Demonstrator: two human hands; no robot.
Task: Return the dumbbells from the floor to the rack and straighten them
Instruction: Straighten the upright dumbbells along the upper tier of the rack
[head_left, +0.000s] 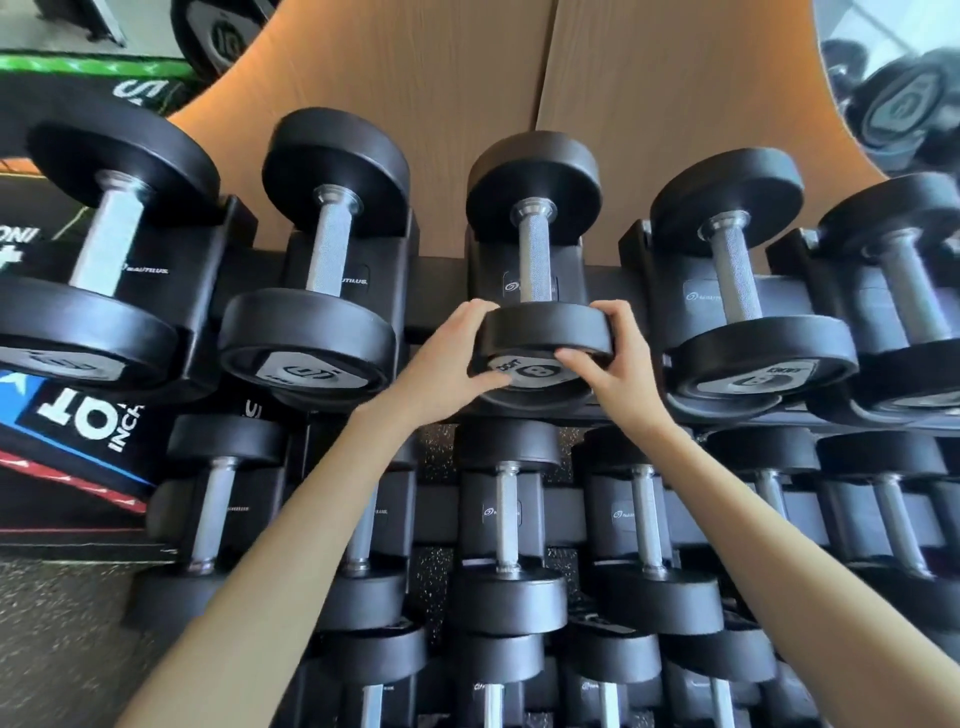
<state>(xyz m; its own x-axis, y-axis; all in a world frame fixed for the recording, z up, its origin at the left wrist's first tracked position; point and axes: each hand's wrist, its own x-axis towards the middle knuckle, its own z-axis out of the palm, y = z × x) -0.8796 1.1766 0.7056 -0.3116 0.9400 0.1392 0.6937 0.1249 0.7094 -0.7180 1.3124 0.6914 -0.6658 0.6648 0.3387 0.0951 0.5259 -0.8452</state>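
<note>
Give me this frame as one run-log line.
phase: straightening | left hand: grips front head of middle top-row dumbbell | right hand: grips same head | dumbbell: on rack

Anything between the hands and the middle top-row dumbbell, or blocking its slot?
Nothing visible. The left hand and right hand grip the dumbbell by its near end; it sits in its rack slot.

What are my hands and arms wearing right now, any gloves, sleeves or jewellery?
The left hand and right hand are bare: no gloves, and no rings visible on the fingers. The left forearm and right forearm are bare too, with no sleeves, watch or wristbands up to the frame's edge.
</note>
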